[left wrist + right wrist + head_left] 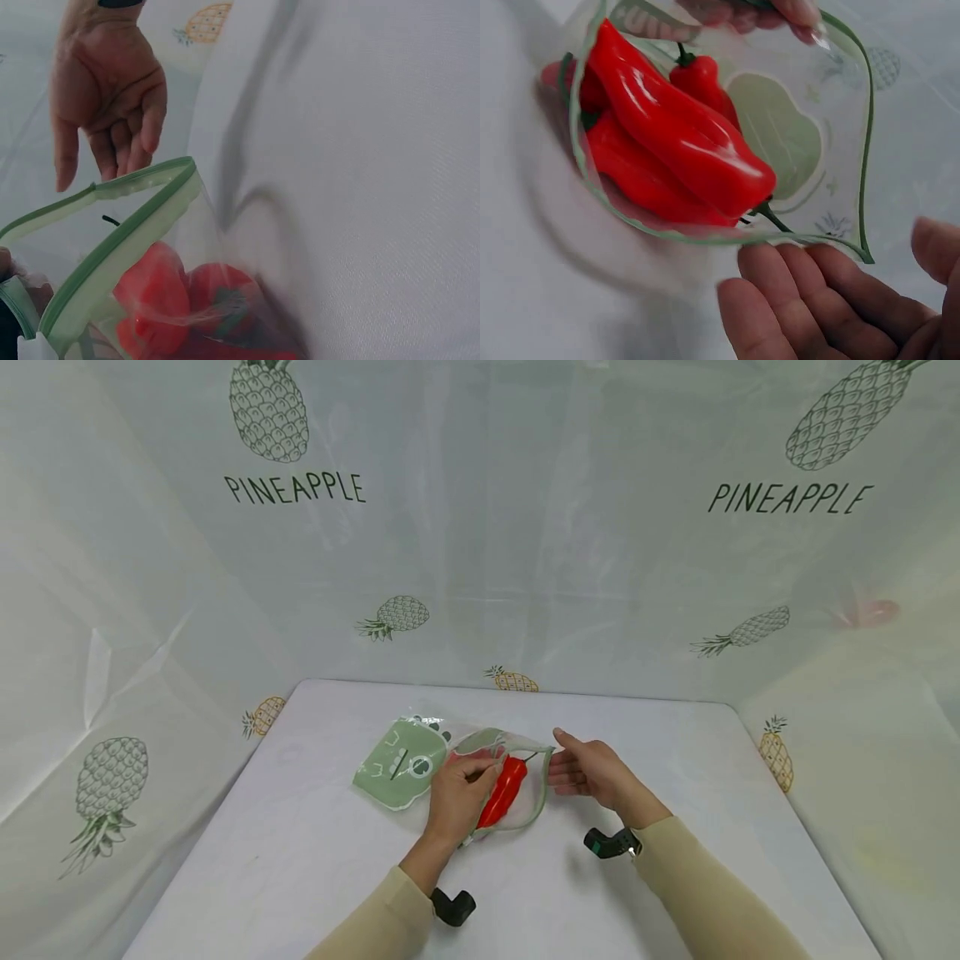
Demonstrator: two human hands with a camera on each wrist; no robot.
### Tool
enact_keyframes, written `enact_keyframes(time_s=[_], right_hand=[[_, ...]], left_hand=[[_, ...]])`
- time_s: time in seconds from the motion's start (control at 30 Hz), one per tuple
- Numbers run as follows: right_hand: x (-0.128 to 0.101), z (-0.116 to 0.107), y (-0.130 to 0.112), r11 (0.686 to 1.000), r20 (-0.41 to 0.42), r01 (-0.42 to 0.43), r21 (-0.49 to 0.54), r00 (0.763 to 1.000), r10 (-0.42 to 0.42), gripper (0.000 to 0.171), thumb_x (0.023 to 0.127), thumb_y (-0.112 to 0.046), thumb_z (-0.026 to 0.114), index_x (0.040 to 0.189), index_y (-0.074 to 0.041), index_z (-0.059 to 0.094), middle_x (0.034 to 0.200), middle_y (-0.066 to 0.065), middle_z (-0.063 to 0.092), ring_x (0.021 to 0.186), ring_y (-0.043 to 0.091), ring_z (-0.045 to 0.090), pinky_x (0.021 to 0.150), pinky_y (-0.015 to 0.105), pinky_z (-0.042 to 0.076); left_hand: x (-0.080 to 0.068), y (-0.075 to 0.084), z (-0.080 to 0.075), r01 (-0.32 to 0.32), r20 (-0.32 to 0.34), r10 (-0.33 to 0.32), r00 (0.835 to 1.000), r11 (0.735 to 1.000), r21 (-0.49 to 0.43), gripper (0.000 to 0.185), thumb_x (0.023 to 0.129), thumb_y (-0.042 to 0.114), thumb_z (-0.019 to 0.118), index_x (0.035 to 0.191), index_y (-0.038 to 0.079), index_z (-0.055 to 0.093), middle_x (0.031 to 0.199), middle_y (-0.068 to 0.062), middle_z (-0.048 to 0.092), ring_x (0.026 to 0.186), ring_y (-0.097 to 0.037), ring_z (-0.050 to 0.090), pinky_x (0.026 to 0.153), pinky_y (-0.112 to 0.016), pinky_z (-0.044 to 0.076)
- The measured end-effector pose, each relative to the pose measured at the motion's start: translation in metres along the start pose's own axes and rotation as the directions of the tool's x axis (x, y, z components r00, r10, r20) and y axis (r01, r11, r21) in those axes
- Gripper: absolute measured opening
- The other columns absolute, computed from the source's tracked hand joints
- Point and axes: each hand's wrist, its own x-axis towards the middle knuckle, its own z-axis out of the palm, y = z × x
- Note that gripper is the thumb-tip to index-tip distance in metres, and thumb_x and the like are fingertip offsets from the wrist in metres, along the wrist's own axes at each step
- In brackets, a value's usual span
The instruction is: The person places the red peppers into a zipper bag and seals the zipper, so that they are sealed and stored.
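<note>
On the white bench (315, 860), the left hand (459, 793) is pinching the near rim of a clear zip bag (525, 814), fingers curled on its green-edged mouth and holding it open. Red peppers (504, 789) are lying inside the bag. The right hand (588, 768) is hovering just beside the bag's mouth, fingers straight and relaxed, gripping nothing. A green printed bag (401, 764) is lying flat just beyond the left hand, with the pineapple-print sheet (480, 527) hanging behind.

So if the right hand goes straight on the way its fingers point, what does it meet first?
Probably the green-edged rim of the clear bag, just ahead of the right hand; the red peppers lie behind it inside.
</note>
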Motion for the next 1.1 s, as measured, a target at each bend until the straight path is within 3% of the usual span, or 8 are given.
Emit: enact_keyframes(time_s=[0.2,0.47,0.63,0.83,1.1], right_hand=[[0.008,-0.005,-0.003,0.999,0.085,-0.045,-0.004,0.995,0.046,0.053,0.1,-0.046,0.07,0.113,0.005,0.07,0.095,0.011,0.08,0.086,0.023,0.079,0.079,0.038,0.066],[0.013,-0.004,-0.001,0.997,0.136,-0.062,0.037,0.989,0.056,0.037,0.102,-0.03,0.071,0.108,0.006,0.071,0.089,0.01,0.079,0.084,0.024,0.08,0.079,0.039,0.066],[0.017,-0.005,0.003,0.991,0.15,-0.083,0.103,0.986,0.067,0.034,0.103,-0.024,0.069,0.113,0.008,0.07,0.09,0.012,0.08,0.083,0.023,0.08,0.081,0.04,0.065],[0.018,-0.006,0.006,0.984,0.143,-0.07,0.164,0.989,0.046,0.031,0.104,-0.02,0.066,0.115,0.009,0.069,0.09,0.012,0.08,0.082,0.022,0.08,0.08,0.04,0.065],[0.017,-0.007,0.009,0.982,0.149,-0.061,0.181,0.988,0.034,0.03,0.104,-0.019,0.066,0.115,0.009,0.069,0.09,0.012,0.08,0.082,0.022,0.08,0.081,0.04,0.065]], left_hand=[[-0.002,-0.004,-0.001,-0.002,-0.002,0.002,1.0,1.0,0.005,0.016,0.096,0.023,0.079,0.108,0.016,0.085,0.106,-0.002,0.08,0.094,-0.017,0.071,0.079,-0.028,0.064],[-0.005,-0.009,-0.005,0.001,0.004,-0.001,1.0,0.999,0.044,0.016,0.096,0.025,0.079,0.109,0.017,0.085,0.105,0.0,0.08,0.094,-0.017,0.07,0.078,-0.028,0.064],[-0.008,-0.012,-0.009,-0.013,0.04,0.009,0.999,0.994,0.104,0.017,0.097,0.024,0.077,0.11,0.016,0.085,0.102,0.0,0.08,0.093,-0.017,0.069,0.077,-0.027,0.064],[-0.012,-0.012,-0.011,-0.086,0.093,0.069,0.993,0.977,0.197,0.017,0.095,0.02,0.079,0.111,0.016,0.084,0.101,0.003,0.079,0.091,-0.012,0.069,0.076,-0.022,0.06],[-0.019,-0.011,-0.017,-0.062,0.162,0.036,0.986,0.986,0.157,0.023,0.095,0.025,0.081,0.116,0.016,0.082,0.099,0.005,0.074,0.088,-0.01,0.067,0.075,-0.019,0.059]])
